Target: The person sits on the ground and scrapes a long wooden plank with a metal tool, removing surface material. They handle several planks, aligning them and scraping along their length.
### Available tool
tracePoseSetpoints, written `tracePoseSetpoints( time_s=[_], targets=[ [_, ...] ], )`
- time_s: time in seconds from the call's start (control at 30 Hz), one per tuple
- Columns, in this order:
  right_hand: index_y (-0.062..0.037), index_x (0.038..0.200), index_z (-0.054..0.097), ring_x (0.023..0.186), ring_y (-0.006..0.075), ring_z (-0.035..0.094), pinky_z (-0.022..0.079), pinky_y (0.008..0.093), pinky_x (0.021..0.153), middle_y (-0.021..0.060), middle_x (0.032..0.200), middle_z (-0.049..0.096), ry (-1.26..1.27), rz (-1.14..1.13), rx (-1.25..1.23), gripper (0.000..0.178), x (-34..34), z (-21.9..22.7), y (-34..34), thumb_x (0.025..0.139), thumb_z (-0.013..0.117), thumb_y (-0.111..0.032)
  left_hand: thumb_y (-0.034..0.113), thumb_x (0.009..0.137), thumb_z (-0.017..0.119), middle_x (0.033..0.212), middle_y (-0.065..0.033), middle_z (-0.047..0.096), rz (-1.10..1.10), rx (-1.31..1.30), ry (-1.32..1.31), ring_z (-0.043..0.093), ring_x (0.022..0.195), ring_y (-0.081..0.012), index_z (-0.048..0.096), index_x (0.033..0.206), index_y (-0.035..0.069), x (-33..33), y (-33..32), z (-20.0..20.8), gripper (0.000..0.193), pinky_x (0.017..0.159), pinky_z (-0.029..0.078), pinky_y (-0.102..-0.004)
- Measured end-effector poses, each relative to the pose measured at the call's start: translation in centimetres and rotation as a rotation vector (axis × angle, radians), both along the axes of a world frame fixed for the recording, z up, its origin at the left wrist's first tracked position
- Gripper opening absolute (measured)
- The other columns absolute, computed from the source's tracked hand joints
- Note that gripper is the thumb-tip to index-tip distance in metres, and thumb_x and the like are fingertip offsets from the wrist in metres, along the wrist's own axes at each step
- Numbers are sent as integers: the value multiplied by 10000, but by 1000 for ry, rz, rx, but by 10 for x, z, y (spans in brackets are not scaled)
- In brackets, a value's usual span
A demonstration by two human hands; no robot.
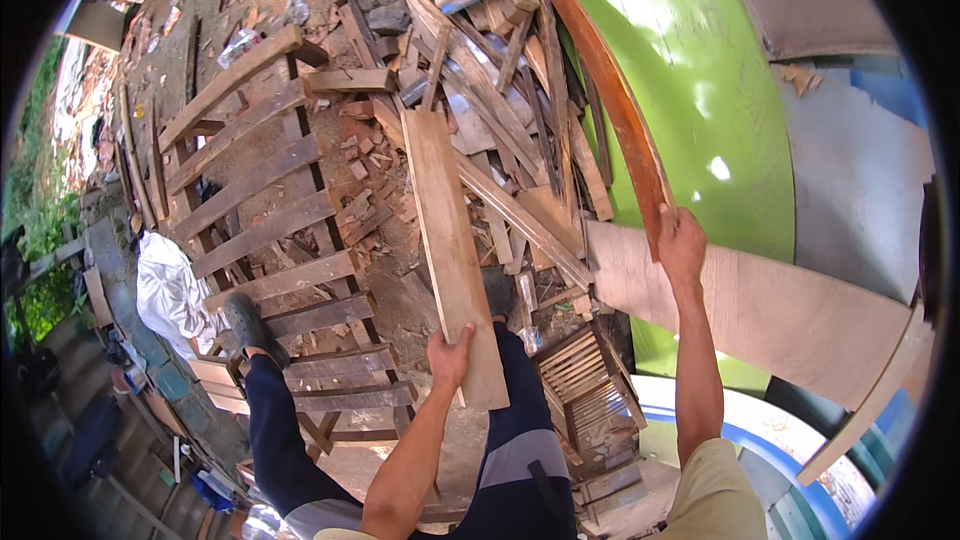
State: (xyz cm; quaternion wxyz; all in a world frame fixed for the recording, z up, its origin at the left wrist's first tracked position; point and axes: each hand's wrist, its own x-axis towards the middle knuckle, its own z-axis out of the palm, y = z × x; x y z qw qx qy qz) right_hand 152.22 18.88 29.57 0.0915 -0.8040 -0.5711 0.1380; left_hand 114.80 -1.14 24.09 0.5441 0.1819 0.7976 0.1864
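two bare hands are at work, each closed around its own piece of wood. the left hand [452, 355] pinches a pale wooden plank [450, 250] by its left edge near the lower end, thumb on the broad face, the other fingers mostly hidden. the plank slants upward from in front of the person's right leg [515, 420], its far end in front of the scrap wood pile [505, 105]; whether that end touches anything, i cannot tell. the right hand [682, 245] is wrapped about the lower end of a long reddish-brown strip [615, 90], which runs up and to the left in front of a bright green panel [720, 120].

below the right hand, a broad light-brown board [770, 305] stretches off to the right. a small slatted crate [590, 370] sits just right of that leg, near a round white thing with a blue band [655, 398]. to the left, a big slatted wooden frame [265, 236] lies over the littered ground, with broken brick [370, 155] between it and the pile. the left foot, in a dark clog [247, 322], is at the frame's left side, beside a bunched white cloth [168, 285].
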Motion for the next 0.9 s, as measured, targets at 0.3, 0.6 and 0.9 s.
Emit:
tracePoseSetpoints(
  time_s=[0.3,0.6,0.9],
  targets=[
    [40,793,592,682,84,426,356,304,586,0,684,508,326,-231,-122,456,-16,200,-97,1006,633,-361,319,878,766,1023,-187,745,218,132,-58,720,921,-250,674,1125,-87,-39,-15,62,485,844,544,-358],
    [47,885,691,694,74,501,413,272,599,-4,745,602,838,-112,-190,365,-162,150,-121,905,778,-307,407,894,758,1061,-211,731,537,153,-83,708,956,-263,668,1146,-107,-84,-11,111,580,858,537,-372],
    [54,895,717,666,215,631,489,380,655,177,694,659,636,320,-401,600,-303,94,-155,923,662,-543,405,898,737,1034,-217,732,599,42,93,709,945,-290,679,1135,-112,-142,-27,143,572,854,533,-381]
  ],
)
